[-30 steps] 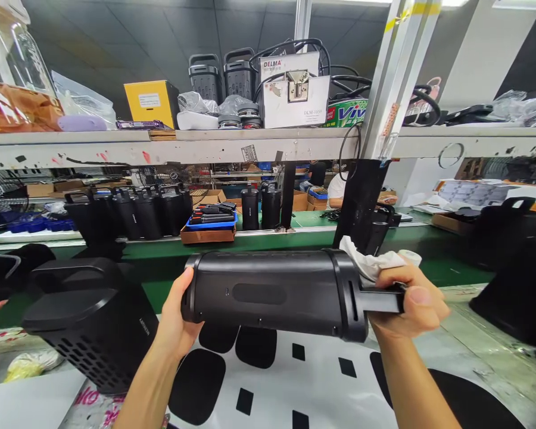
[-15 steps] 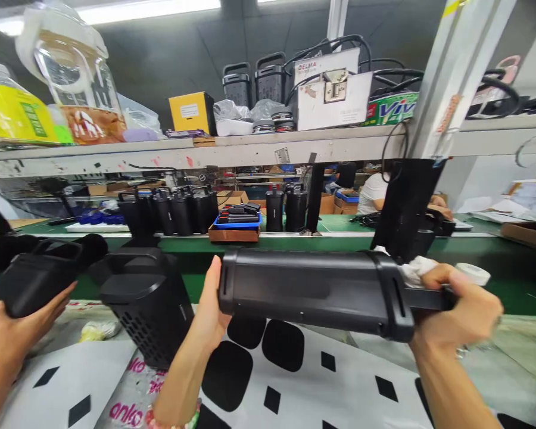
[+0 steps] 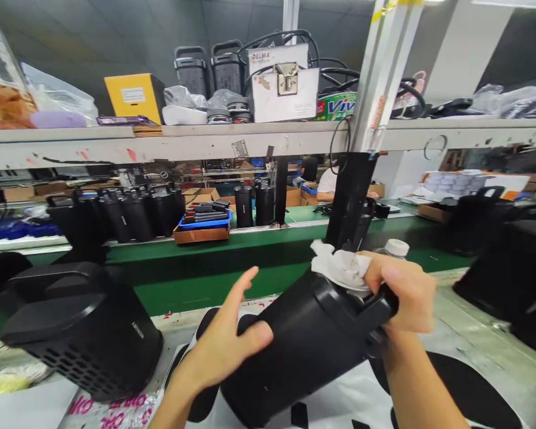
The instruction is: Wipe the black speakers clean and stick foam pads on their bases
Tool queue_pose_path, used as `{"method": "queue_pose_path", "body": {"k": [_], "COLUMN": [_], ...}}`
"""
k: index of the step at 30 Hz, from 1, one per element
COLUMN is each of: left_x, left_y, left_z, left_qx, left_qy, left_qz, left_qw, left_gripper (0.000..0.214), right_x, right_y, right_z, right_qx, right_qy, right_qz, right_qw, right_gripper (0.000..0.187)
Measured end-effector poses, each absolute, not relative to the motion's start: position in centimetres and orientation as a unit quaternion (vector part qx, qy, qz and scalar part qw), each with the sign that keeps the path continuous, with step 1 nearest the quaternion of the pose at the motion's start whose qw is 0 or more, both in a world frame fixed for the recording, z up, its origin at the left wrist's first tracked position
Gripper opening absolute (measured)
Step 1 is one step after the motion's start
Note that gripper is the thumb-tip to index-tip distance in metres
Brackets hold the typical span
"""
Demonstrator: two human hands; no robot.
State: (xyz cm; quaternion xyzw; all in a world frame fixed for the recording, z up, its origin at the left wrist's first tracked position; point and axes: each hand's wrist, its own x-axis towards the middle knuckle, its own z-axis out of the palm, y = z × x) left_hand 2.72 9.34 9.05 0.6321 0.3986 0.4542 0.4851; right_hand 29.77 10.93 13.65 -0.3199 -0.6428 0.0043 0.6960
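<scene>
My right hand (image 3: 404, 292) is wrapped round the handle of a black portable speaker (image 3: 290, 345). The speaker tilts, its handle end up to the right and its other end low over the white sheet (image 3: 326, 405). Fingers apart, my left hand (image 3: 227, 339) is open along the speaker's left side; whether it touches is unclear. Crumpled white tissue (image 3: 339, 265) shows beside my right fingers; I cannot tell if they hold it. A second black speaker (image 3: 89, 328), with a grille of holes, stands on the bench to the left.
Behind the bench runs a green ledge (image 3: 161, 286) under a white shelf (image 3: 183, 142). A capped bottle (image 3: 395, 247) stands behind my right hand. More black speakers (image 3: 134, 214) and a blue tray (image 3: 205, 221) of parts are farther back. A dark post (image 3: 348, 196) rises at centre right.
The view has swung right. The speaker has gone from level to tilted, its far end lowered. My left hand has let go of that end and opened. Another person's hand at left has left view.
</scene>
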Motion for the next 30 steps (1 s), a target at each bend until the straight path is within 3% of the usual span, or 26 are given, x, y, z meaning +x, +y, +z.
{"method": "queue_pose_path", "body": {"k": [3,5,8,11,14,16,19,25,30], "left_x": [4.0,4.3,4.5,4.8,5.4,5.7,5.7,4.5,4.3], "left_y": [8.8,8.8,9.1,9.3,9.4,9.4,9.3,9.6,9.9], "left_z": [8.7,8.8,9.0,9.1,9.1,9.1,9.1,9.5,9.8], "left_qx": [0.748,0.75,0.718,0.676,0.629,0.609,0.602,0.623,0.617], "left_qy": [0.375,0.362,0.376,0.443,0.488,0.504,0.515,0.455,0.388], "left_qz": [0.325,0.318,0.348,0.392,0.448,0.471,0.477,0.452,0.473], "left_qw": [0.44,0.453,0.471,0.44,0.407,0.391,0.38,0.448,0.495], "left_gripper": [0.118,0.125,0.117,0.109,0.102,0.102,0.105,0.115,0.104], "right_x": [27.5,26.1,25.0,25.4,26.2,26.1,24.7,22.4,21.7], "right_y": [11.1,11.4,11.5,11.4,11.4,11.3,11.1,10.3,10.3], "right_z": [13.5,13.4,13.7,14.5,15.2,15.3,14.9,14.3,14.0], "right_qx": [-0.236,-0.221,-0.246,-0.386,-0.505,-0.509,-0.474,-0.423,-0.439], "right_qy": [-0.651,-0.656,-0.645,-0.583,-0.584,-0.641,-0.708,-0.729,-0.708], "right_qz": [0.099,0.124,0.069,-0.027,0.076,0.18,0.23,0.266,0.271], "right_qw": [0.715,0.711,0.72,0.714,0.631,0.545,0.47,0.467,0.482], "right_gripper": [0.045,0.046,0.043,0.037,0.04,0.04,0.037,0.017,0.013]}}
